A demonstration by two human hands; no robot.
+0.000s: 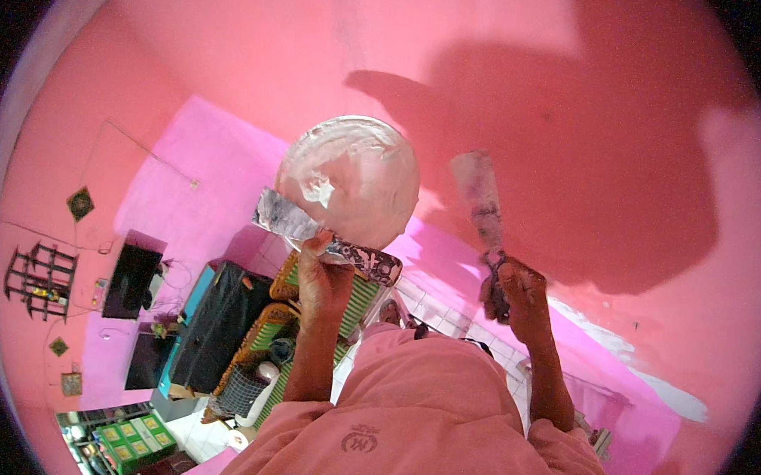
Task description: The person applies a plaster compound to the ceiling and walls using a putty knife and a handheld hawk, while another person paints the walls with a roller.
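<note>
Cloth shirt (423,412) | left hand (325,282) clasps flat scraper (360,259) at round pasty tub (352,119) | right hand (522,298) clasps tapered scraper (479,194)

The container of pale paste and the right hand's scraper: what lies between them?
No object: in the head view, only the pink wall, partly shadowed, shows between the container and that scraper.
</note>
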